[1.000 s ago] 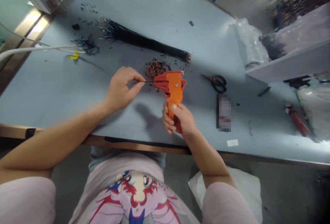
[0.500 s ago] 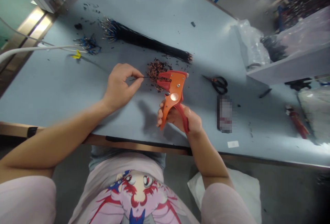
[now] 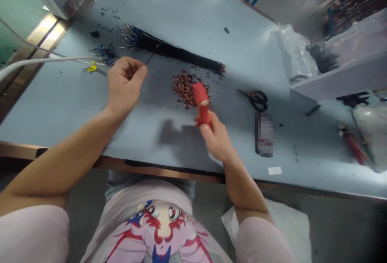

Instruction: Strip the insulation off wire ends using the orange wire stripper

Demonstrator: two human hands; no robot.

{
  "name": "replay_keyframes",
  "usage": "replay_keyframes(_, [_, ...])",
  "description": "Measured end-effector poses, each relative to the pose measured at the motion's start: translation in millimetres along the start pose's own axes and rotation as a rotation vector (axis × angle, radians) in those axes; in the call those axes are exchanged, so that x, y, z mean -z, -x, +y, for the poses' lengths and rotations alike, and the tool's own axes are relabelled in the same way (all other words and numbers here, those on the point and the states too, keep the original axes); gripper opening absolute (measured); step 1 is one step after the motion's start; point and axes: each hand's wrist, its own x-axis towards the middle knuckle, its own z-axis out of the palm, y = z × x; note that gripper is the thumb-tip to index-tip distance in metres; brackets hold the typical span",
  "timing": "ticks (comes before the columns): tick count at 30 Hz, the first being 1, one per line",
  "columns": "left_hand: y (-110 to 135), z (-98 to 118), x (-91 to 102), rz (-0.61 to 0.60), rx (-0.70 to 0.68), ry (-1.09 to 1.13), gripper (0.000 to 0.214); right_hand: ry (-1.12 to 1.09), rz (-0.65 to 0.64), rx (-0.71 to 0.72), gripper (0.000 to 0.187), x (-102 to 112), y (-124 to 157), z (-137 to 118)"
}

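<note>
Between thumb and fingertips, my left hand pinches a thin black wire, whose free end points up toward the bundle of black wires. That bundle lies across the table, with bluish and metallic tips at its left and coppery tips at its right. My right hand is wrapped round a red and orange wire stripper, now turned so its narrow red edge faces me. Beneath the stripper's head lies a pile of copper and black wire scraps.
Black-handled scissors and a blurred dark-edged object lie to the right. A white cable with a yellow tag runs in from the left beside a small heap of blue-tipped pieces. A shelf holds plastic bags.
My left hand has moved left and up with the wire, away from the stripper's jaws. My right hand has rotated the stripper from its flat side to its edge.
</note>
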Motion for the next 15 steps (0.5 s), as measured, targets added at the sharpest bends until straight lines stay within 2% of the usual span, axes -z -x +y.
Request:
replay_keyframes(3, [-2.0, -1.5, -1.3, -0.031, 0.093, 0.021, 0.010, 0.515, -0.070, 0.233, 0.052, -12.4, 3.1, -7.3])
replay_keyframes(6, [3.7, 3.0, -2.3, -0.050, 0.075, -0.029, 0.009, 0.712, -0.179, 0.334, 0.050, -25.9, 4.0, -12.2])
replay_keyframes(11, [21.2, 14.8, -3.6, -0.127, -0.220, -0.129, 0.005, 0.615, -0.240, 0.327, 0.051, -27.9, 3.2, -10.4])
replay_keyframes(13, [27.5, 17.3, -5.3, -0.162, -0.327, -0.146, 0.005, 0.547, -0.194, 0.341, 0.049, -23.6, 2.7, -7.1])
replay_keyframes(15, [32.1, 17.9, -7.5, -0.213, -0.424, -0.153, 0.005, 0.495, -0.075, 0.355, 0.041, -20.0, 2.5, -2.7])
